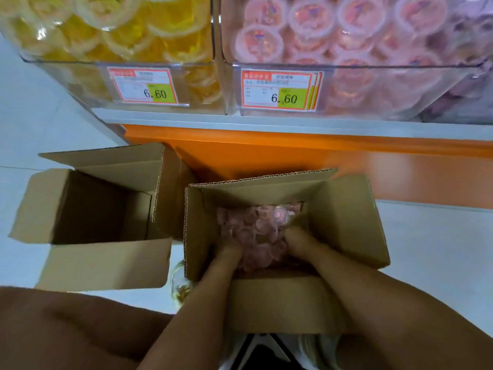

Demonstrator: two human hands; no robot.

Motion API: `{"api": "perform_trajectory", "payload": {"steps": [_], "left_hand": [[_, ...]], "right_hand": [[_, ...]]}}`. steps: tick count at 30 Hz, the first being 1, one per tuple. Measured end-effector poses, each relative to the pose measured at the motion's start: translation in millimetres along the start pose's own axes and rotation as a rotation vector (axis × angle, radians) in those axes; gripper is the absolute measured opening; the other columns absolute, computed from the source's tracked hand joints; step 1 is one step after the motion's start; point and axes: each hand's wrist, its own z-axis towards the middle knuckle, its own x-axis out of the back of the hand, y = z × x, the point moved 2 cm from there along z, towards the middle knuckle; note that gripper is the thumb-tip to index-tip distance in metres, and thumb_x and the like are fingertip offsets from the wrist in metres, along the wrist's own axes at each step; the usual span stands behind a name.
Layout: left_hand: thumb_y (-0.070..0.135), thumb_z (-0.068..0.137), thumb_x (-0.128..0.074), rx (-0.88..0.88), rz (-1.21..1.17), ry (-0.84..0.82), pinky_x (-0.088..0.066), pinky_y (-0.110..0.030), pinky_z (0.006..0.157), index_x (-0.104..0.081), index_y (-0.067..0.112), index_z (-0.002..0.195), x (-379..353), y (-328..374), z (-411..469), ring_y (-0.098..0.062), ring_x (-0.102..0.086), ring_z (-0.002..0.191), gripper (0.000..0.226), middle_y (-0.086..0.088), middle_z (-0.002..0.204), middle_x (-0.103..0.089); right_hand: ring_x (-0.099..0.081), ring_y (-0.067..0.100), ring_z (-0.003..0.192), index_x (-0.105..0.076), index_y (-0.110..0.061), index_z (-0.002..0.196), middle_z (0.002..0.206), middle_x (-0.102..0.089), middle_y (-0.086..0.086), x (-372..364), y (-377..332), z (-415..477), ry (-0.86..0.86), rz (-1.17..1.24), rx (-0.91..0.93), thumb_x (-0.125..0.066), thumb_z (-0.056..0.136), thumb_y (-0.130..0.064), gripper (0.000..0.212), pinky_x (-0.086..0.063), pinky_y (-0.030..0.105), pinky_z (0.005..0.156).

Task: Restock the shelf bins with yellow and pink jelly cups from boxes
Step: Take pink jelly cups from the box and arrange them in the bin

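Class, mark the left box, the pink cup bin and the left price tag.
Left box [90, 206]: head view, inner wall.
Pink cup bin [373, 92]: head view, front wall.
Left price tag [142, 85]: head view, centre.

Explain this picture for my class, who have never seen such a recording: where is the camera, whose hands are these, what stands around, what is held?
No machine here: a person wears one camera on the head, looking down at their arms. The left hand and right hand reach into a cardboard box on the floor, among pink jelly cups; whether they grip any is hidden. Beside it stands an open box that looks empty. Above, on the shelf, a yellow-cup bin and a pink-cup bin are well filled.
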Motion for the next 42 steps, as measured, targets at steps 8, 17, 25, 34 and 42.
{"api": "perform_trajectory", "payload": {"steps": [8, 17, 25, 34, 42], "left_hand": [[0.018, 0.100, -0.041, 0.064, -0.300, 0.056, -0.044, -0.018, 0.075, -0.041, 0.005, 0.139, -14, -5, 30, -0.028, -0.048, 0.126, 0.040, -0.015, 0.140, -0.047], [0.018, 0.102, -0.034, 0.065, -0.557, 0.311, -0.044, -0.034, 0.088, -0.060, 0.006, 0.118, -5, -6, 26, -0.029, -0.059, 0.110, 0.033, -0.013, 0.122, -0.062], [0.012, 0.092, -0.049, -0.099, -0.497, 0.366, -0.051, -0.033, 0.084, -0.071, 0.007, 0.100, 36, 0, -15, -0.027, -0.066, 0.098, 0.023, -0.013, 0.102, -0.070], [0.013, 0.092, -0.060, -0.561, -1.032, 0.359, -0.051, -0.023, 0.056, -0.052, 0.010, 0.083, 148, -8, -168, -0.020, -0.068, 0.066, 0.012, -0.014, 0.077, -0.069], [0.007, 0.091, -0.057, -0.799, -1.333, 0.526, -0.051, -0.020, 0.047, -0.048, 0.005, 0.088, 222, 4, -236, -0.016, -0.064, 0.050, 0.010, -0.016, 0.061, -0.067]], "right_hand": [[-0.055, 0.016, 0.072, -0.050, -0.016, 0.063, 0.075, -0.061, 0.011, 17, -7, -9, -0.056, 0.075, 0.024, -0.062, 0.082, -0.007, 0.024, -0.050, 0.030, 0.069], [-0.065, 0.035, 0.099, -0.055, -0.015, 0.124, 0.117, -0.062, 0.024, 62, -42, -47, -0.409, 1.226, -0.019, -0.048, 0.094, -0.017, 0.031, -0.056, 0.039, 0.085], [-0.066, 0.022, 0.104, -0.056, -0.009, 0.126, 0.128, -0.059, 0.014, 109, -62, -100, -0.343, 1.190, 0.195, -0.067, 0.075, -0.007, 0.053, -0.055, 0.027, 0.081], [-0.061, 0.015, 0.061, -0.067, -0.007, 0.110, 0.101, -0.058, 0.036, 180, -105, -185, -0.202, 0.981, 0.454, -0.086, 0.061, -0.039, 0.061, -0.050, 0.019, 0.053], [-0.066, 0.017, 0.103, -0.054, -0.018, 0.114, 0.111, -0.069, 0.003, 241, -154, -230, 0.321, 0.652, 0.583, -0.059, 0.091, -0.019, 0.023, -0.050, 0.032, 0.089]]}}
